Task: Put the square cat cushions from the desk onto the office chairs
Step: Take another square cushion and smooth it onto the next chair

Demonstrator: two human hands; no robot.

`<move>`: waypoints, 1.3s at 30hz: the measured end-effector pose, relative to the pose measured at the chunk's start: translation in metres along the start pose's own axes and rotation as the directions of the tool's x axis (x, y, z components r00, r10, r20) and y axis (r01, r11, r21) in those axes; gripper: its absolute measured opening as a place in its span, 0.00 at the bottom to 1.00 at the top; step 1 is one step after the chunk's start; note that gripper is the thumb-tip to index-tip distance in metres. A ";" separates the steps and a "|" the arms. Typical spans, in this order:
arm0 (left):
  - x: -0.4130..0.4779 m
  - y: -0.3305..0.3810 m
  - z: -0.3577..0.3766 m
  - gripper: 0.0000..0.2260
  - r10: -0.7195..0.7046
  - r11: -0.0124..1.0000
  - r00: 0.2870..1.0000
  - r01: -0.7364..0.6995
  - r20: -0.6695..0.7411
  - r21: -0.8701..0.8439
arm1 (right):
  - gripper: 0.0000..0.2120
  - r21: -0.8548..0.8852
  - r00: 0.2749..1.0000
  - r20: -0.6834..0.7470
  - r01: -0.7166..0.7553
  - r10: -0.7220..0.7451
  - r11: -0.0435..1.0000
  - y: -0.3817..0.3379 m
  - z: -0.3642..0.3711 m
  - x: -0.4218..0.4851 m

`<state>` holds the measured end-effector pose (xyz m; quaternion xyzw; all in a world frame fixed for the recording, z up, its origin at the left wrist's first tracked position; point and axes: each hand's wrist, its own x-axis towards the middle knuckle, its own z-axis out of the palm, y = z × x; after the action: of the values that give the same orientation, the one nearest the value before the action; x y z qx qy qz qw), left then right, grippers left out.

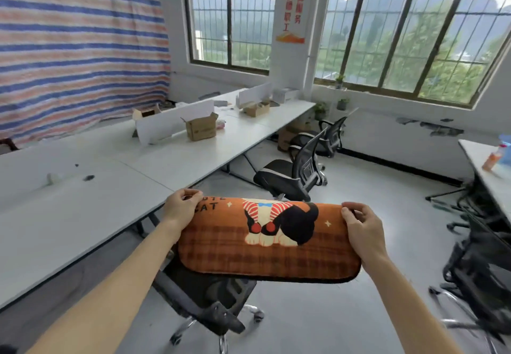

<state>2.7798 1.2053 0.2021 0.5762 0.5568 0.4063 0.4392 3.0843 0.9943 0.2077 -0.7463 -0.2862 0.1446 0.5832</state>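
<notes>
An orange plaid cat cushion (237, 251) with a black cat picture hangs level in the air, held at both far corners. My left hand (181, 207) grips its far left corner and my right hand (362, 229) grips its far right corner. Directly beneath it stands a black office chair (204, 298) by the long white desk (110, 176); the cushion hides most of that chair's seat. A second black mesh chair (287, 176) stands further along the desk, and a third chair (326, 138) is behind it.
Open cardboard boxes (200, 128) and white dividers (171, 121) sit on the desk. Another desk (486, 176) at the right carries an orange bottle (492, 160), with dark chairs (481, 276) beside it. Grey floor lies between the two desks.
</notes>
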 end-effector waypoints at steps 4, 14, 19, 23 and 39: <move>0.072 -0.035 0.010 0.06 -0.098 0.995 0.992 0.095 -0.078 -0.042 | 0.05 -0.034 0.993 0.116 -0.005 0.009 0.999 0.015 0.081 0.082; 0.205 -0.117 0.023 0.05 -0.472 0.868 0.863 0.419 -0.181 -0.268 | 0.07 -0.149 0.922 0.386 0.086 -0.022 0.985 0.015 0.250 0.220; 0.229 -0.169 0.024 0.04 -0.576 0.812 0.771 0.504 -0.271 -0.294 | 0.05 -0.271 0.845 0.531 0.105 0.057 0.957 0.055 0.329 0.267; 0.223 -0.214 0.030 0.04 -0.667 0.745 0.645 0.580 -0.373 -0.328 | 0.06 -0.375 0.721 0.685 0.228 0.104 0.898 0.100 0.395 0.292; 0.243 -0.304 0.101 0.09 -0.750 0.543 0.287 0.782 -0.595 -0.307 | 0.14 -0.422 0.405 0.881 0.441 0.244 0.792 0.235 0.550 0.343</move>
<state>2.8026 1.4411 -0.1228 0.0603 0.8879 0.3102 0.3343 3.1148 1.5951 -0.1286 -0.6672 -0.6312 0.3891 0.0707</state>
